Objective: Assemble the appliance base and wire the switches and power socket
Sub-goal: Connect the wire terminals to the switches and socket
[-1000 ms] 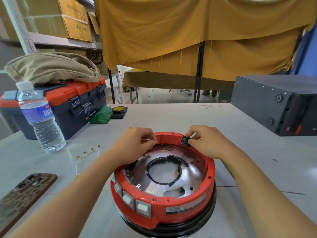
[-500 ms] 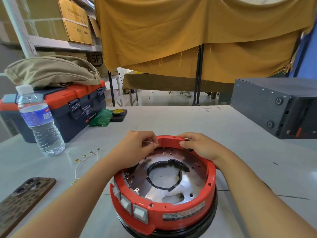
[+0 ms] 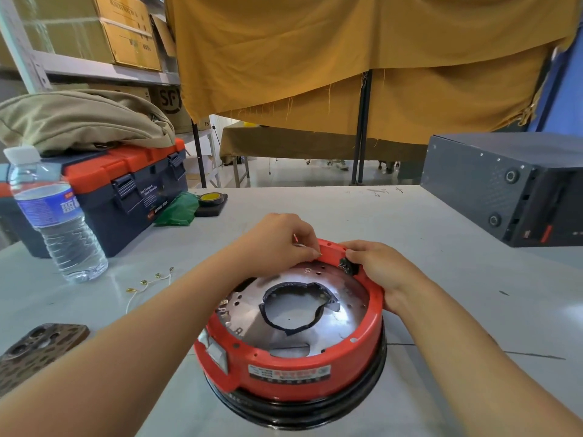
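The red appliance base [image 3: 293,339] sits upside down on the grey table [image 3: 441,279], close to the near edge and roughly in the middle, its black lower ring touching the tabletop and its shiny metal plate [image 3: 315,313] facing up inside the red rim. The left hand [image 3: 277,244] hovers over the far left part of the rim with its fingers curled inward; thumb and forefinger are pressed together at the tips, pinching a thin pale wire [image 3: 299,245] right at the inner edge of the rim (the wire itself is barely visible there, only a short light sliver and a red tip). The right hand [image 3: 381,272] wraps the far right side of the rim from outside, fingers curled over the edge, and its thumb and fingertips press on a small black power socket [image 3: 347,266] seated against the inner wall of the rim. How tightly the hidden fingers close behind the rim cannot be told. White rocker switches [image 3: 217,353] show in the front left wall of the base. To the left on the table lie a loose white wire with brass terminals [image 3: 148,282], a water bottle [image 3: 53,216], and a phone [image 3: 38,351] face down, well apart from the base. Farther back stands a toolbox [image 3: 126,187] with a khaki bag [image 3: 79,121] on top; a dark metal box [image 3: 511,187] sits at the right.
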